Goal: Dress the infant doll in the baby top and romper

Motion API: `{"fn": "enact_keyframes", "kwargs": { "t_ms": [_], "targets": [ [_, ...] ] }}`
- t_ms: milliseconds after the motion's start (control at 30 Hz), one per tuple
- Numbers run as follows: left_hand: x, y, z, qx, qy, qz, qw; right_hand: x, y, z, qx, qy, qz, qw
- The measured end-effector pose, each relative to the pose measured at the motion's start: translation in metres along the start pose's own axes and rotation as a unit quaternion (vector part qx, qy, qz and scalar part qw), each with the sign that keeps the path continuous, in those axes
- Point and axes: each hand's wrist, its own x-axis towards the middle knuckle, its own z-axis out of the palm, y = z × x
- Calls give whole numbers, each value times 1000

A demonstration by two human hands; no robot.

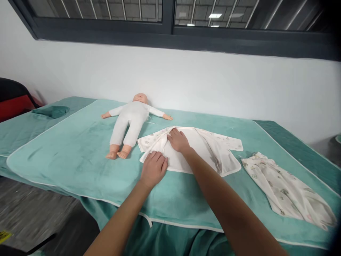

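Note:
A white baby shirt point(204, 145) with small prints on its sleeves lies spread on the green cover, its front parted and the plain inside showing. My left hand point(153, 168) is at the shirt's lower left edge, its fingers curled down onto the cloth of the left front panel. Near the neckline, my right hand point(178, 140) rests on the shirt with fingers stretched forward along the left front edge. The cloth beneath both hands is partly hidden. Behind and left of the shirt, a baby doll point(131, 117) in a white body lies on its back, arms spread.
Printed baby trousers point(287, 192) lie folded to the right of the shirt. The green padded cover point(66, 153) drapes over the table's front edge. A white wall point(213, 81) and dark window frame point(167, 32) stand behind. A red and black chair point(16, 99) is at far left.

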Motion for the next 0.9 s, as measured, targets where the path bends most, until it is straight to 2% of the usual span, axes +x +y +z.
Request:
{"fn": "enact_keyframes", "kwargs": {
  "t_ms": [167,333,433,500,600,733,833,900],
  "targets": [
    [-1,-1,0,5,-4,-1,1000,-7,36,-4,7,5,27,1000],
    [-2,-1,0,5,-2,-3,1000,-30,82,-13,-3,8,84,996],
    [-3,-2,0,7,0,0,1000,-46,99,-20,-6,8,113,994],
    [-3,-2,1,4,1,0,1000,-58,99,-23,-9,10,128,992],
    [-4,0,-1,-14,0,-12,1000,-83,87,-24,-17,17,135,991],
    [-2,-4,-15,-53,0,-48,997,-111,67,-22,23,9,78,997],
    [7,-27,-41,-55,46,-113,991,-100,52,-23,137,39,52,988],
    [15,-57,-61,-31,70,-178,981,-68,35,-25,206,75,63,974]
  ]
}}
